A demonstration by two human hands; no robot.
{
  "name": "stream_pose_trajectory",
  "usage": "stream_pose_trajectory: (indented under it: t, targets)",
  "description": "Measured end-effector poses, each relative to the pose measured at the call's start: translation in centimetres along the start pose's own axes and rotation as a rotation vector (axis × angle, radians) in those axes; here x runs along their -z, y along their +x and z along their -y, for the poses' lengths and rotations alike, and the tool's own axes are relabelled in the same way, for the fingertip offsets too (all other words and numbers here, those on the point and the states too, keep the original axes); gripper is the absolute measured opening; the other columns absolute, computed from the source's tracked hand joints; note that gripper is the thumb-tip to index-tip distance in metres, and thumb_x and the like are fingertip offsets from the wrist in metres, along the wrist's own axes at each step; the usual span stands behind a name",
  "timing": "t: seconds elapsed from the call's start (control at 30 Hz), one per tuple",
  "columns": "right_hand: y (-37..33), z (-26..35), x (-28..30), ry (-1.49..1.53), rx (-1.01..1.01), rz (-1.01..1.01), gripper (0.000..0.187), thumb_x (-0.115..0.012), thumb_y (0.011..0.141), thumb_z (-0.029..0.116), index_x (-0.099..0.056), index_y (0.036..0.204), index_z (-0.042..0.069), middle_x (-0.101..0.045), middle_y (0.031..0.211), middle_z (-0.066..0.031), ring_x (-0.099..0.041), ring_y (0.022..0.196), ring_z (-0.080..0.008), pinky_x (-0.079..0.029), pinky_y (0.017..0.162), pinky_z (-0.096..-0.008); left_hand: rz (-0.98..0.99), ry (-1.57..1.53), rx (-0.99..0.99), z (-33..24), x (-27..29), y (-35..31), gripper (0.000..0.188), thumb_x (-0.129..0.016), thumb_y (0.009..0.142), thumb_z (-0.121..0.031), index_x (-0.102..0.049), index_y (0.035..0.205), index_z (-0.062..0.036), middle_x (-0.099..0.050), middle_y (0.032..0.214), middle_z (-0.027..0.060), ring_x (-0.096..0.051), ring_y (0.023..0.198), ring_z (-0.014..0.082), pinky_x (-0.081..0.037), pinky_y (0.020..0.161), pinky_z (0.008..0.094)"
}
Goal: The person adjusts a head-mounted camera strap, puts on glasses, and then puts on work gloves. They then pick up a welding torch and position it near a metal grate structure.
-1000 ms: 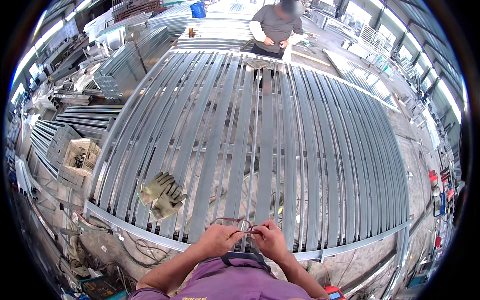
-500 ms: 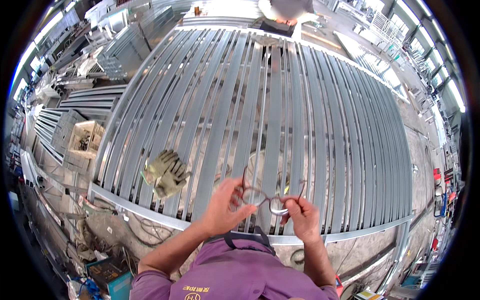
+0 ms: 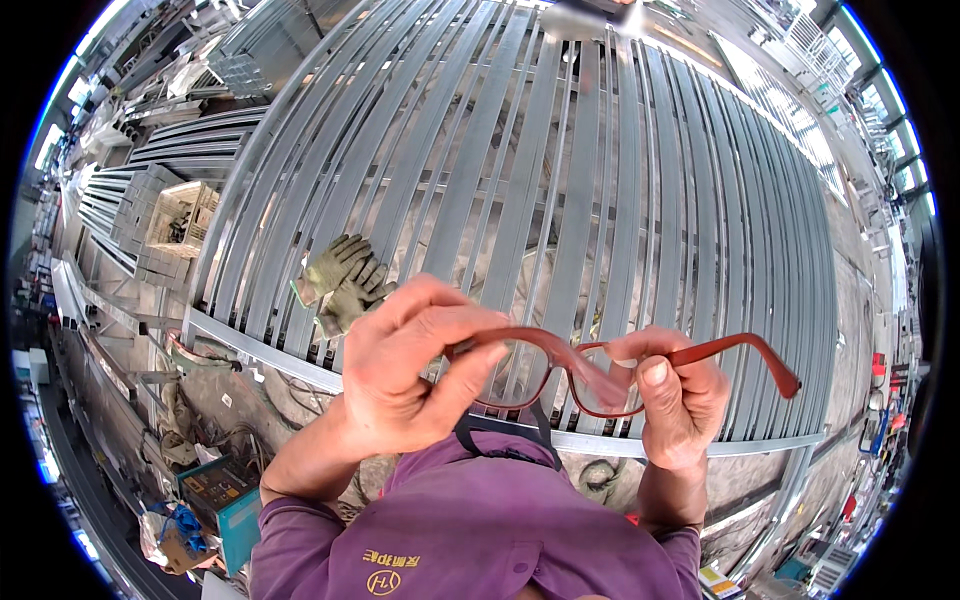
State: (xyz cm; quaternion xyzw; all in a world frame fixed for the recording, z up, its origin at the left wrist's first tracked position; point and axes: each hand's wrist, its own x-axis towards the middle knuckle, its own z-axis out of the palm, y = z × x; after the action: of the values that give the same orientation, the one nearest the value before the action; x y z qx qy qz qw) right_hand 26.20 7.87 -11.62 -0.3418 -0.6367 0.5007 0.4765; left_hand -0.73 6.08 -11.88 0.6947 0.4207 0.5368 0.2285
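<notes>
Head view: pinches glasses [image 3: 562, 356] with left hand [image 3: 400, 375] and right hand [image 3: 680, 400], seemingly positioning them; likely needs light grip next.

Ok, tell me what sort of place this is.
Probably a metal fabrication workshop: a large frame of parallel metal bars, stacked metal profiles to its left, and gloves lying on the bars.
</notes>
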Motion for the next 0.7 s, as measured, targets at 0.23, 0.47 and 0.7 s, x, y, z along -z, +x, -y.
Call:
stream_pose_trajectory:
  t: [0.23,0.47,0.7]
  targets:
    - [0.5,0.9,-1.0,0.08,0.034,-0.029,0.041,-0.059,0.11,0.032,-0.068,0.106,-0.008,-0.071,0.08,-0.0106,-0.061,0.063,-0.0144,-0.046,0.057,-0.027,-0.067,0.014,0.053,-2.4,1.5,-1.1,0.022,-0.07,0.102,-0.019,-0.064,0.108,0.0012,-0.059,0.1,0.0154,-0.066,0.069,0.0169,-0.058,0.063,0.0301]
    - [0.0,2.3,-1.3,-0.037,0.162,0.009,0.047,-0.06,0.108,0.045,-0.067,0.106,-0.002,-0.07,0.077,-0.0096,-0.065,0.064,-0.02,-0.053,0.056,-0.0316,-0.297,-0.195,-0.215,-2.1,0.7,-1.4,0.03,-0.079,0.095,-0.019,-0.065,0.112,0.0021,-0.059,0.099,0.0159,-0.062,0.066,0.018,-0.054,0.057,0.0318]
    - [0.0,2.3,-2.8,0.235,0.27,-0.047,0.046,-0.061,0.106,0.045,-0.061,0.109,0.0,-0.064,0.077,-0.0185,-0.066,0.055,-0.0201,-0.054,0.046,-0.0323,-0.268,-0.081,-0.38,-2.6,1.6,-0.3,0.035,-0.066,0.105,-0.029,-0.058,0.129,-0.0056,-0.053,0.105,0.01,-0.057,0.062,0.0133,-0.054,0.054,0.0309]
